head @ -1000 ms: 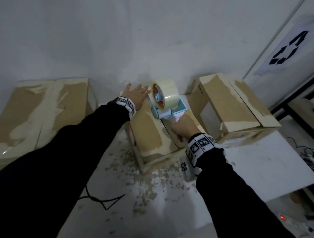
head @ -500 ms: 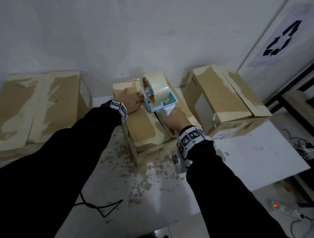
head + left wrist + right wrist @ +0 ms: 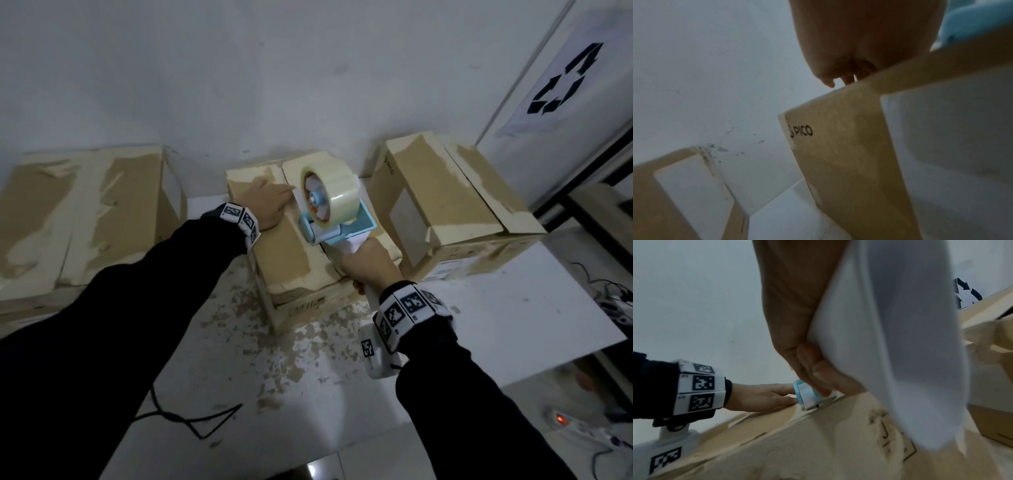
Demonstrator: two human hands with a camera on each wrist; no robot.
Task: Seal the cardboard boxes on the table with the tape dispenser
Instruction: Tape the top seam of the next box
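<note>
A small cardboard box [image 3: 284,253] stands in the middle of the white table, its two top flaps meeting at a centre seam. My right hand [image 3: 368,262] grips the white handle of a light blue tape dispenser [image 3: 337,224] carrying a clear tape roll [image 3: 334,197]; the dispenser sits on the seam, about midway along the box top. My left hand [image 3: 265,205] lies flat on the left flap, fingers straight and reaching toward the dispenser. In the right wrist view my fingers [image 3: 813,369] wrap the white handle [image 3: 890,337]. The left wrist view shows the box side [image 3: 849,154] printed PICO.
A larger box [image 3: 82,212] stands at the left against the wall, and another box [image 3: 442,198] at the right. A black cable [image 3: 191,418] lies on the table's scuffed surface [image 3: 496,308]. A power strip [image 3: 579,425] lies on the floor at the right.
The dispenser has been drawn toward me along the seam, from the far part of the box to about its middle. My left hand stayed flat on the left flap.
</note>
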